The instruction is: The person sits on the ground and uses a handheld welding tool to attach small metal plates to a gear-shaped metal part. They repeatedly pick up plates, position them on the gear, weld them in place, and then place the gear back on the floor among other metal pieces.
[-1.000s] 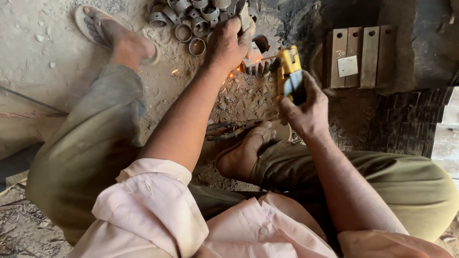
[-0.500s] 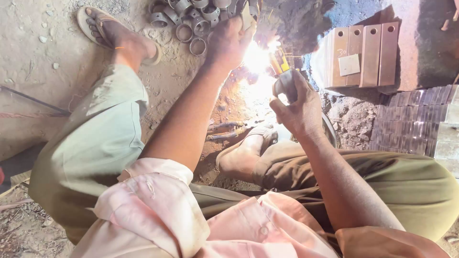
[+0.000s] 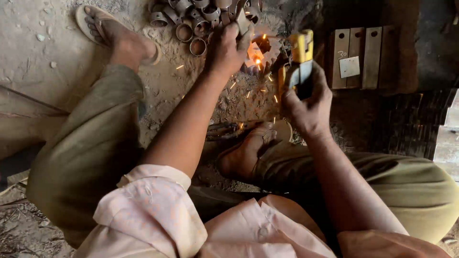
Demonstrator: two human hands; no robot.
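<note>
Dusty grey ground (image 3: 43, 52), littered with grit. Heap of short rusty metal pipe rings (image 3: 191, 19) lies at top centre; used as landmark. Left hand (image 3: 227, 48) reaches just right of the heap, fingers curled around a small metal piece at its edge; exact piece hidden by the fingers. Orange glowing weld spot (image 3: 258, 61) sits just right of that hand, sparks scattered below it. Right hand (image 3: 308, 107), further right of the heap, grips a yellow-and-black electrode holder (image 3: 301, 59) fully, tip toward the glow. Row of flat brown metal plates (image 3: 356, 57) stands well right of the heap. Sandalled foot (image 3: 112, 33) rests left of it.
</note>
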